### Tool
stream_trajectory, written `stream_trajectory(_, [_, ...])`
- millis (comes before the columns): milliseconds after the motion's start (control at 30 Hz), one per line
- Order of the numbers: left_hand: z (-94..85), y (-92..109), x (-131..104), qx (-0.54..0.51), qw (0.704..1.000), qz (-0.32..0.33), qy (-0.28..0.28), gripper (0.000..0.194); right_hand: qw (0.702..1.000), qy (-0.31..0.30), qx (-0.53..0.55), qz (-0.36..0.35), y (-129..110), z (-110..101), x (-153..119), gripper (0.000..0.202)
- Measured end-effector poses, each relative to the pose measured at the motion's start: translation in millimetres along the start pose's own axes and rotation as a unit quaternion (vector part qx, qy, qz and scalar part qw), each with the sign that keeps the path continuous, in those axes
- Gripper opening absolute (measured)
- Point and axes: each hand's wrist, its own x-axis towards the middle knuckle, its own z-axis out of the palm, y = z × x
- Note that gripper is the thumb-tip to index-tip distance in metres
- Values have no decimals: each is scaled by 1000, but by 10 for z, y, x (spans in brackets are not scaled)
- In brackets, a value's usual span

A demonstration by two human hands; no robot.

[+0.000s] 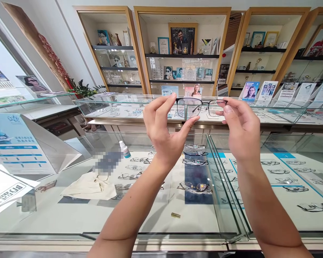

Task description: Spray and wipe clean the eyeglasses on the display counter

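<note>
A pair of eyeglasses (205, 103) with a dark upper frame and clear lenses is held up level above the glass counter. My left hand (164, 130) has its fingertips at the left upper corner and its thumb by the lower rim of the left lens. On the other side, my right hand (242, 130) pinches the right end piece between thumb and fingers. The folded-back temples are largely hidden behind the lenses and my right hand.
Under the glass counter (150, 234) lie rows of eyeglasses. A cream cloth (86, 186), a white bottle (124, 149) and a small gold-coloured piece (175, 215) are also in view. A sign (16, 143) stands left; a second display counter (118, 114) runs behind.
</note>
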Motion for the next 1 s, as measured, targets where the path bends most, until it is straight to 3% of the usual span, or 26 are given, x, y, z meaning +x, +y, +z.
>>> stream_trajectory(200, [11,38,39,-15,999,28,39,62,999,-8,41,-11,-13,3,11,34])
stream_trajectory(400, [64,-105,9,-86,996,-8,15,70,994,26,103,0,-76,22,-1,27])
stream_trajectory(567, [100,-228,16,-121,993,3,6,72,994,54,89,-40,-76,41,-1,26])
stream_trajectory(700, [113,-248,20,-134,991,15,9,72,991,84,100,-34,-98,57,6,19])
stream_trajectory(1000, [140,-368,-7,-198,980,-5,-20,81,990,83,115,-24,-175,55,-13,22])
